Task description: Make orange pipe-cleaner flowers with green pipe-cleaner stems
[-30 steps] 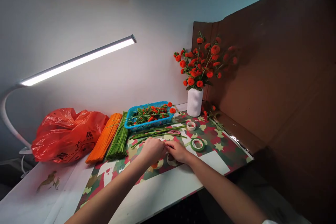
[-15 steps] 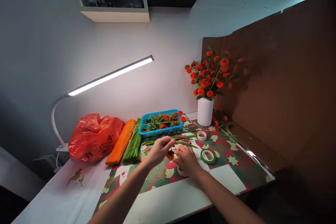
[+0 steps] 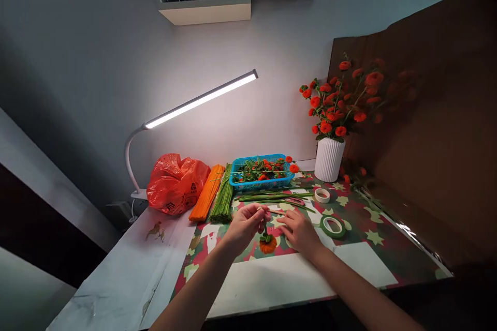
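Observation:
My left hand (image 3: 245,226) is closed, pinching the short green stem of an orange flower (image 3: 267,245), whose head hangs downward below the fingers. A thin, pale brownish strip (image 3: 276,212) runs from my left fingertips to those of my right hand (image 3: 302,231). The fingers of the right hand are bent around the strip's far end; its exact grip is partly hidden. Beyond the hands lie loose green stems (image 3: 267,197) and a pink cutter (image 3: 295,201). To the right of my right hand is a green tape roll (image 3: 333,227), with a white tape roll (image 3: 322,195) behind it.
A blue basket (image 3: 262,184) of flowers and leaves stands at the back, beside green (image 3: 222,201) and orange bundles (image 3: 207,194). A red plastic bag (image 3: 176,186) and lamp (image 3: 202,98) are left. A white vase (image 3: 329,160) of flowers stands before a cardboard panel (image 3: 419,129).
The view has swung left, so everything appears farther right. The flower now hangs lower and in plain sight below my left hand, and a thin strip shows between the hands.

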A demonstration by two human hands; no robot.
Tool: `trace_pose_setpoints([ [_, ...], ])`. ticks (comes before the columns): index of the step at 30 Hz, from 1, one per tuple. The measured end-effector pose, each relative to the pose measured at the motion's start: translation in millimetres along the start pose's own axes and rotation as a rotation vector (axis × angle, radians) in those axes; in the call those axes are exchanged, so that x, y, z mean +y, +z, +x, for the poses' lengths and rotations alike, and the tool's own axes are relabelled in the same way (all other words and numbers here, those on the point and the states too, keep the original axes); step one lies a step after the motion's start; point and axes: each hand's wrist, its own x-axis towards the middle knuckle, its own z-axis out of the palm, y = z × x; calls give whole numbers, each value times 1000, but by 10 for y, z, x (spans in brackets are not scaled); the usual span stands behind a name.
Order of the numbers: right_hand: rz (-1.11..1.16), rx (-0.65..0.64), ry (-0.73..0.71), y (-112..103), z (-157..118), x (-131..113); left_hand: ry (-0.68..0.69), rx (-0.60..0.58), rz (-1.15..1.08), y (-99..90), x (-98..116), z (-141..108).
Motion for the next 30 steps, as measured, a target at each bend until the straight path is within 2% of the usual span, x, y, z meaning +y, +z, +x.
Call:
trace_pose_setpoints([
  [5, 68, 9, 22, 29, -18, 17, 16, -82, -24, -69, 16, -95],
  [9, 17, 7, 11, 16, -13, 22, -12, -67, -11, -137, 20, -98],
  [13, -78, -20, 3, -30, -4, -26, -29, 33, -33, -199, 21, -68],
  [17, -110, -44, 14, -65, 2, -94, -76, 188, -128, -257, 14, -17],
  [22, -24, -80, -18, -81, 2, -116, -93, 397, -263, -315, -38, 51],
  [25, 59, -85, -31, -79, 2, -102, -29, 432, -203, -316, -77, 56],
  [30, 50, -139, 0, -89, 8, -116, 246, 373, 206, -226, -88, -29],
])
